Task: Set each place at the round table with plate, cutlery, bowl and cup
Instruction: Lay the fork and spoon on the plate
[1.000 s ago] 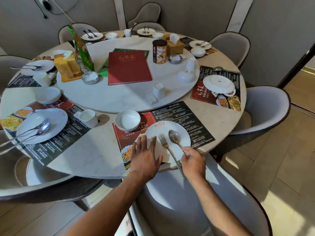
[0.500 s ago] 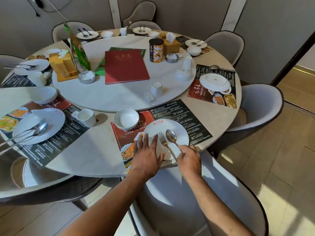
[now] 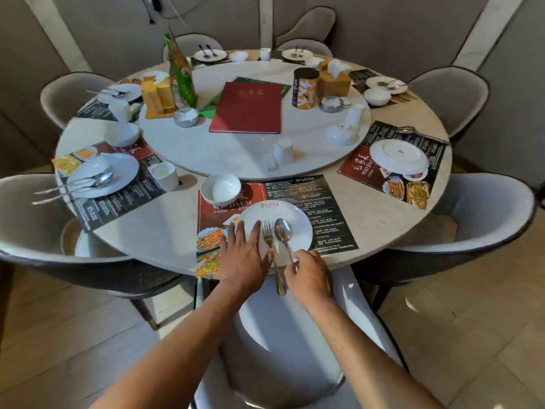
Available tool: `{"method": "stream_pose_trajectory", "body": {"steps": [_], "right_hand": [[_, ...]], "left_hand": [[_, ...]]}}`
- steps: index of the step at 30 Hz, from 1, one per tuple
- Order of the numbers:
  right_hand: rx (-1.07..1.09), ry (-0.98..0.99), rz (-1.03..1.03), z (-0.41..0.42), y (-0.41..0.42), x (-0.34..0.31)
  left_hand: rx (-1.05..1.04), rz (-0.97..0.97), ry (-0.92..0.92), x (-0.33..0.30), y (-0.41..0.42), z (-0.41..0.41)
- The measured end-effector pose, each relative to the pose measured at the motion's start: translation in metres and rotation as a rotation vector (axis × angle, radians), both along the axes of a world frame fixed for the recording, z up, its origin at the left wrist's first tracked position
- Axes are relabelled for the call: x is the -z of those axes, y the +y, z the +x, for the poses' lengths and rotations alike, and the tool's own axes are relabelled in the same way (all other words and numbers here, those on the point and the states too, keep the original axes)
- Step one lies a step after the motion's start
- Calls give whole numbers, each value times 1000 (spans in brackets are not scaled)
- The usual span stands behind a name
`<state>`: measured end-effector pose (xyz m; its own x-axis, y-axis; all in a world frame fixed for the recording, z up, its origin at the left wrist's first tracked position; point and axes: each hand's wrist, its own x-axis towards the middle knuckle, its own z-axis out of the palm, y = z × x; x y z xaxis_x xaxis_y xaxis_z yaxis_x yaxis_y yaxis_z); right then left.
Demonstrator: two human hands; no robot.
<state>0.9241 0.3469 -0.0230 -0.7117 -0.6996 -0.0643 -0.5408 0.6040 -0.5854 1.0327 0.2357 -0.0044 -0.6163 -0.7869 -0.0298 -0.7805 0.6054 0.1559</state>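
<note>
A white plate [image 3: 295, 215] with a red logo lies on the nearest placemat [image 3: 330, 202]. On the plate lie a fork [image 3: 269, 236] and a spoon [image 3: 283, 230], their handles sticking out over the table edge. My left hand [image 3: 246, 255] presses flat on the plate's left side, fingers straight. My right hand [image 3: 309, 276] pinches the spoon's handle at the plate's near rim. A white bowl [image 3: 220, 189] stands behind the plate to the left. An upturned cup [image 3: 283, 152] stands on the turntable [image 3: 236, 154].
The place at the right has an upside-down plate [image 3: 398, 157] and cutlery [image 3: 421, 133] on its mat. An upturned bowl [image 3: 339, 134] and cup [image 3: 354, 113] sit on the turntable near a red menu [image 3: 247, 107]. The left place has plate [image 3: 118, 172], cup [image 3: 163, 175], bowl [image 3: 122, 134]. A grey chair [image 3: 280, 335] stands below me.
The view has shifted back and to the right a little. My left hand stays flat on the plate; my right hand keeps hold of the spoon handle, which has turned more upright beside the fork.
</note>
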Motion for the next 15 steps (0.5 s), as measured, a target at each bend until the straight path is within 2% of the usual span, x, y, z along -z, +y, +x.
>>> {"method": "stream_pose_trajectory", "body": {"steps": [5,15], "right_hand": [[-83,74,41,-34,17,-18],[-233,288,82,-92,19,-39]], "left_hand": [[-101,-28,39,-12,37,-12],[-117,-36,100,-22,49,-51]]}}
